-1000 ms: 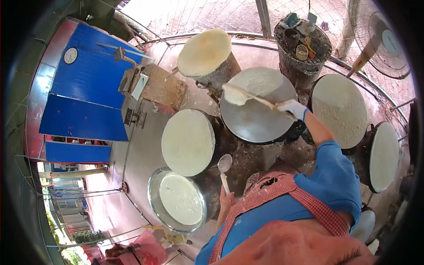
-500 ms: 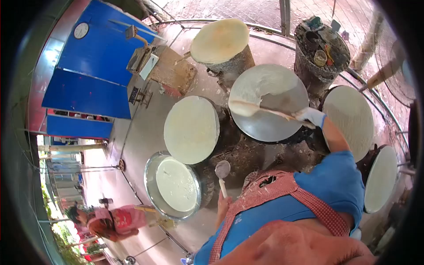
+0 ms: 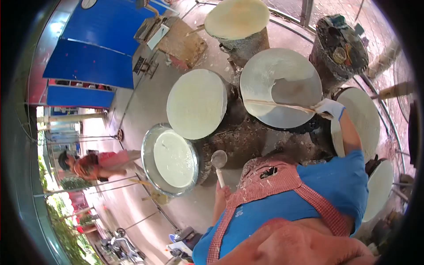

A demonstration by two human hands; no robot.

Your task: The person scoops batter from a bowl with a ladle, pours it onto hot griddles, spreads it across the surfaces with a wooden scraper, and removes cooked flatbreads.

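Head view, right hand: the gloved right hand [image 3: 329, 108], at right of centre, grasps the stick [image 3: 278, 105] by its near end; the stick lies level across the griddle [image 3: 281, 88].
Head view, change in batter: a second ago the batter sat as a small patch at the upper left of the griddle; now it covers most of the disc, with one bare grey patch left just above the stick.
Head view, meaning: judging by this, the spreading is nearly done.
Head view, left hand: the left hand [image 3: 222, 192], low centre, is closed around the handle of the ladle [image 3: 218, 160], whose bowl hangs beside the basin [image 3: 170, 160] of batter; it has barely shifted.
Head view, around: the finished rounds [image 3: 197, 103] on other griddles look unchanged.
Head view, lower left: a person in pink [image 3: 95, 163] has come into the frame.
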